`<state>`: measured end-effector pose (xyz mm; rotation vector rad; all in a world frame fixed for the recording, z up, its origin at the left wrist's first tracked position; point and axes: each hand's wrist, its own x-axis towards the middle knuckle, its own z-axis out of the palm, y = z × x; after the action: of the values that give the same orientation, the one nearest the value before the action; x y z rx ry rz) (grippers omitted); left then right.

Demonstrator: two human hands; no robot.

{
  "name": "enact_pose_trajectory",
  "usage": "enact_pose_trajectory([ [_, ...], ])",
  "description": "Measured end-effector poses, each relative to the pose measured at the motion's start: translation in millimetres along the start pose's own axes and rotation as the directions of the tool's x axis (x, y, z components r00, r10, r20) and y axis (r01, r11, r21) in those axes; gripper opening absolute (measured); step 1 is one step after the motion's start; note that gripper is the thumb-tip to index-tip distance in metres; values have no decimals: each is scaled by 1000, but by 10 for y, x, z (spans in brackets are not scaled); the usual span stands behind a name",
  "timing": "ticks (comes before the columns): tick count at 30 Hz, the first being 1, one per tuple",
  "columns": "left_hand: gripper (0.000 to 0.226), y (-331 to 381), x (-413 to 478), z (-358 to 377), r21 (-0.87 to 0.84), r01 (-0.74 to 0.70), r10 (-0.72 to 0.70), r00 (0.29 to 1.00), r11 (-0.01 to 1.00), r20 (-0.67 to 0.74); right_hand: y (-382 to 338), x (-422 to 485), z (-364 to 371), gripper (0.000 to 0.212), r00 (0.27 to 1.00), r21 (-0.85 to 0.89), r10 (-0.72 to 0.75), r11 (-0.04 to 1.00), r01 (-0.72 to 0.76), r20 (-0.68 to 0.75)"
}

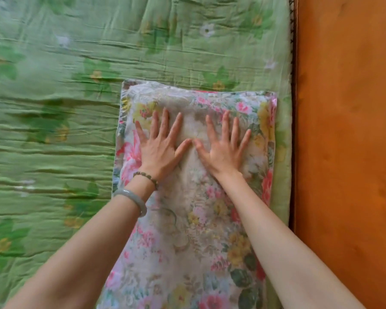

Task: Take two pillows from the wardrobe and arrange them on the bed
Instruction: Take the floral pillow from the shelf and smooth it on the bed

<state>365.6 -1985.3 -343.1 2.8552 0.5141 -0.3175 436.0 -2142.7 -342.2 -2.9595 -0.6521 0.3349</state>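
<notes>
A floral pillow is laid on the green quilted bed, beside the orange headboard. It is pressed flat by the left hand and the right hand, fingers spread wide and straight, nothing gripped.

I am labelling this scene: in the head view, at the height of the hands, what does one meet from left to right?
Green quilt → left hand → right hand → orange wooden panel. Both hands lie flat on the floral pillow.
</notes>
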Motion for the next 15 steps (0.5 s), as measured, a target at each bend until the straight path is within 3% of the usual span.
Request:
enact_pose_trajectory([
  [3, 75, -45, 44, 194, 11, 15, -16, 998, 1000, 61, 15, 36, 219, 71, 994, -77, 34, 997, -26, 102],
  [6, 75, -73, 145, 150, 38, 11, -14, 997, 999, 77, -10, 124, 205, 71, 991, -38, 24, 999, -19, 130],
  [11, 72, -143, 320, -134, -7, -41, 39, 989, 999, -145, 140, 439, -138, 74, 984, 108, 83, 992, -67, -158],
  [15, 70, -184, 665, -202, -33, -29, 28, 1000, 999, -4, 288, 819, -184, 73, 994, 97, 111, 989, -112, 12],
])
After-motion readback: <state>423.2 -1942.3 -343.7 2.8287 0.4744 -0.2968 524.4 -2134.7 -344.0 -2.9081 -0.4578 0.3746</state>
